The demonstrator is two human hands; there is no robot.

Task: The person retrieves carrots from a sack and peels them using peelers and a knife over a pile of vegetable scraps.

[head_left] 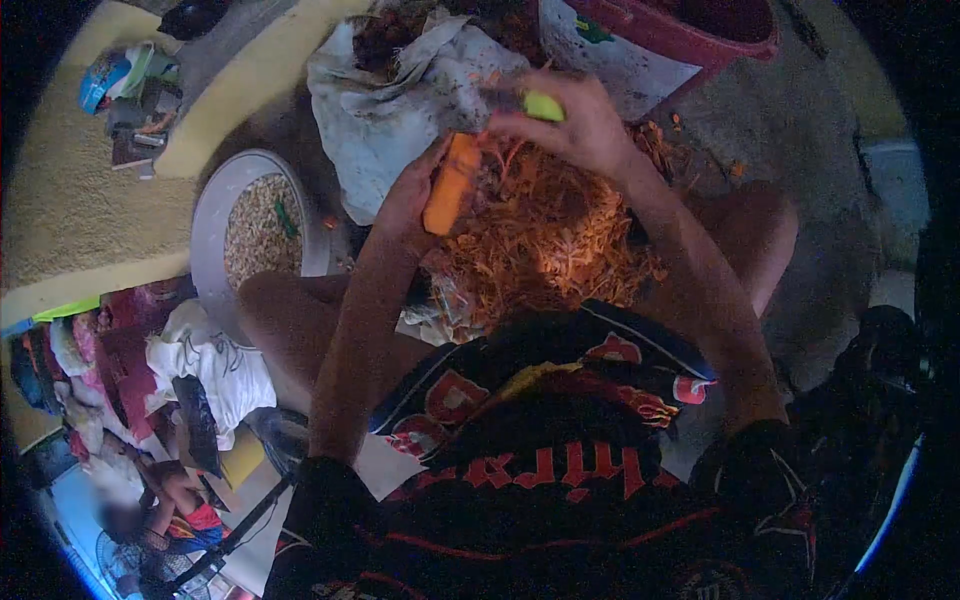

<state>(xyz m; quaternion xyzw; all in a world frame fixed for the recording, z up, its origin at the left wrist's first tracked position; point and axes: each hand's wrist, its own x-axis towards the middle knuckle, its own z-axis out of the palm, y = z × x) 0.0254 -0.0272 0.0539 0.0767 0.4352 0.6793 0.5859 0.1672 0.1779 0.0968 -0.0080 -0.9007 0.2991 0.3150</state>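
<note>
My left hand is closed round a bright orange block of vegetable, flat-sided and held upright; its exact kind does not show. Just above and to the right, my right hand grips a yellow-green handle. The working end of this tool is smeared by motion, so I cannot tell whether it is a peeler or a knife. Below both hands, between my legs, lies a heap of orange peelings and shreds, partly on crumpled clear plastic.
A whitish sack lies ahead, beside a maroon tub with a pale label. At left stands a white bucket of small pale pieces. Clothes and another seated person are at lower left. Scraps litter the floor at right.
</note>
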